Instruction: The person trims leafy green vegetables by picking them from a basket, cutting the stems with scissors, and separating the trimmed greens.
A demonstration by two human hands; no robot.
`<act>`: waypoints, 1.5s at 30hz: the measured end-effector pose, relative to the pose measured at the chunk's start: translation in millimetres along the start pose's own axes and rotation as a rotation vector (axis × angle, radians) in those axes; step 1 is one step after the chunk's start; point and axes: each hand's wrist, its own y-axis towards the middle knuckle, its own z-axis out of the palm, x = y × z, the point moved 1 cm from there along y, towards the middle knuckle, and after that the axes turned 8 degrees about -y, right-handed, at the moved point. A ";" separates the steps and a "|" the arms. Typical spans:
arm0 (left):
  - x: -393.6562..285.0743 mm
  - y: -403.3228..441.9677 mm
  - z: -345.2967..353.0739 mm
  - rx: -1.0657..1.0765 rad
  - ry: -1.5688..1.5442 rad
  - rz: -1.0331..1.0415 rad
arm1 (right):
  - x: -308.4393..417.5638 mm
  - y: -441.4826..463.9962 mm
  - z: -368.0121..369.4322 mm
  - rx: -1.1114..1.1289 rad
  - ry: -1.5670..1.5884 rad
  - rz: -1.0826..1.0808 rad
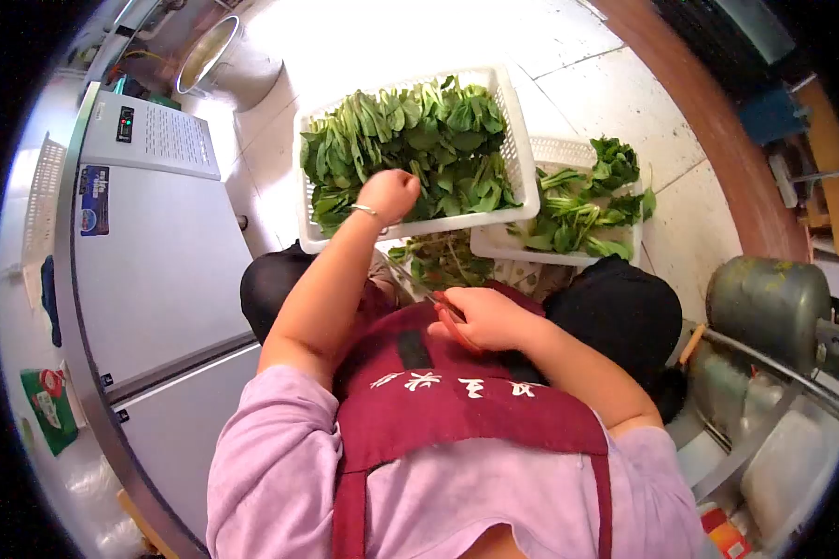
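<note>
From my remote station I monitored the head view. The left hand (388,197), with a bracelet (365,211) at its wrist, was positioned over the near part of the large basket (523,168). Its fingers were curled inward, back of the hand uppermost; I could not tell whether they enclosed a stem or nothing.

The right hand (486,320) was closed around the red handles of the scissors (454,328), in front of the apron (475,415). The blades pointed away from the body and toward the left (their spread was too indistinct for me to read).

The leafy greens (410,116) were located inside the large basket, packed in rows, stems mostly toward the far side in the rear row. The small basket (496,244) stood just beside it on the right and contained a looser bunch (582,210). Loose leaves (443,259) lay between the person's legs, near the blades.

For peripheral reference, I noted a white appliance (163,270) at the left and a metal cylinder (771,303) at the right.
</note>
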 end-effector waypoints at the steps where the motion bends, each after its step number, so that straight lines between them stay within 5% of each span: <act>1: -4.1 -4.9 -21.5 -0.046 -0.051 -0.003 | 2.0 -0.4 -2.7 0.000 -0.002 -0.007; 5: 9.7 30.2 -78.8 -0.478 -0.161 0.000 | 6.6 -1.1 -2.7 0.008 0.013 0.027; 13: 8.0 95.6 -78.2 -0.364 0.051 -0.400 | 1.3 10.6 1.8 0.032 -0.037 0.079; 31: 97.3 100.1 -104.4 -0.278 -0.672 -0.251 | 2.9 14.9 0.5 0.044 -0.036 0.100; 33: 91.2 88.3 -110.3 -0.253 -1.032 -0.220 | 1.6 15.5 1.3 0.053 -0.050 0.109; 38: 72.4 40.3 -125.0 0.028 -1.593 -0.028 | -8.1 19.6 4.7 -0.009 0.021 0.117; 40: 43.1 -1.0 -118.7 0.324 -1.868 0.094 | -8.5 19.6 5.6 -0.074 0.161 0.131; 45: 12.6 -64.4 -84.3 0.586 -1.895 0.020 | -21.8 23.3 14.7 -0.096 0.424 0.125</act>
